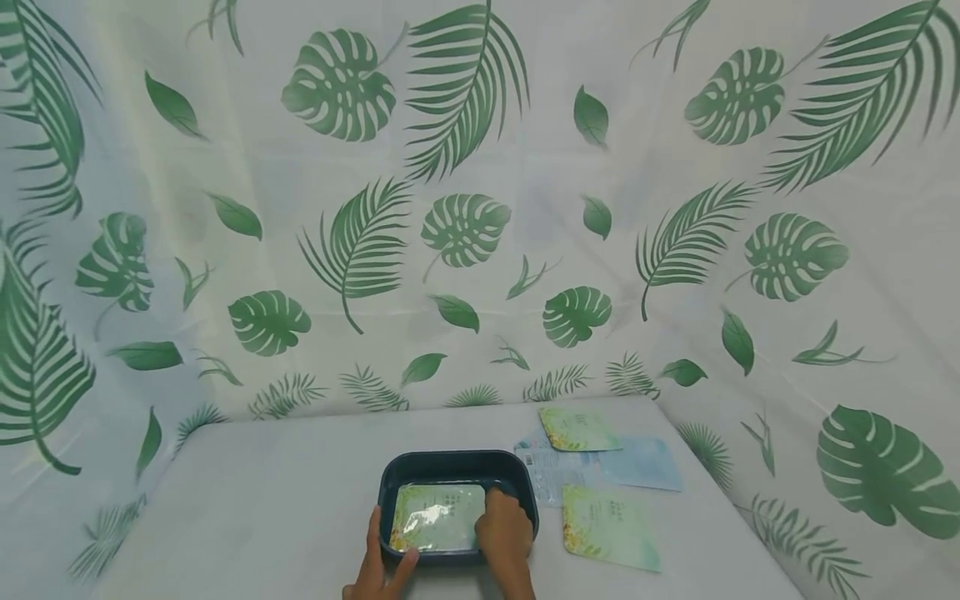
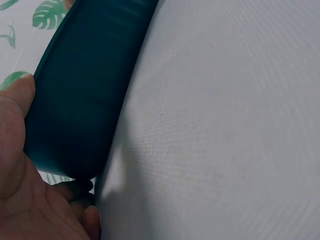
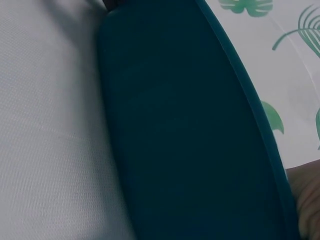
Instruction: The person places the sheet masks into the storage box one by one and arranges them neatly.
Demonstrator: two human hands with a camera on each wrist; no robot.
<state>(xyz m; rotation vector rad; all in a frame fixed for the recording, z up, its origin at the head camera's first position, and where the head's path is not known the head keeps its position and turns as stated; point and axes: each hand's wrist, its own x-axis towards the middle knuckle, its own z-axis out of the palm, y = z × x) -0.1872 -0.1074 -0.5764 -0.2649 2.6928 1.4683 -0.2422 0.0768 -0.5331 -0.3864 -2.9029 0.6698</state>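
Observation:
A dark teal rectangular tray [image 1: 459, 457] stands near the front of the white table. In it lies a flat green-and-white sachet [image 1: 438, 517] with a floral corner, toward the left side. My left hand [image 1: 381, 575] grips the tray's front left corner, thumb at the front rim and fingers along the outer left wall; the left wrist view shows that hand [image 2: 30, 170] at the tray's outer wall [image 2: 85, 95]. Over the tray's right end, my right hand [image 1: 506, 533] reaches inside beside the sachet's right edge. Its fingertips are hidden, and the right wrist view shows mostly outer wall [image 3: 185, 125].
Right of the tray lie two similar green sachets, one at the back [image 1: 579, 430] and one nearer [image 1: 611, 527]. Between them are a pale blue sachet [image 1: 643, 463] and a printed one with a barcode [image 1: 555, 477]. A leaf-patterned sheet [image 1: 525, 275] hangs behind the table [image 1: 247, 500].

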